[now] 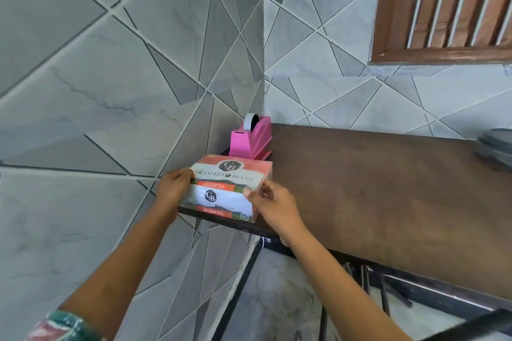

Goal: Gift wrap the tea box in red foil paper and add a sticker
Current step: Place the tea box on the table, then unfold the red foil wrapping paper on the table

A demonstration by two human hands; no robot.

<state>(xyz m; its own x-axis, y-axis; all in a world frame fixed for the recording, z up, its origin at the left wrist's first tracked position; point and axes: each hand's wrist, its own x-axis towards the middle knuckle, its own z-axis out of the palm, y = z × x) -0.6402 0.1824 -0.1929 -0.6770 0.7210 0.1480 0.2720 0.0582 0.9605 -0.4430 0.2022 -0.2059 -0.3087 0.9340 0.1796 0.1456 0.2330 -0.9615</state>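
The tea box (225,187) is white and orange-red with a dark round logo and the words "Assam Tea". It sits at the near left corner of the brown table (374,188). My left hand (176,188) grips its left end. My right hand (273,202) holds its right end with thumb and fingers pinched on the edge. No red foil paper or sticker is in view.
A pink tape dispenser (250,137) with a roll of tape stands just behind the box, in the corner against the grey tiled wall. A grey object (496,148) lies at the table's far right edge. A brown slatted window frame (443,5) is up right.
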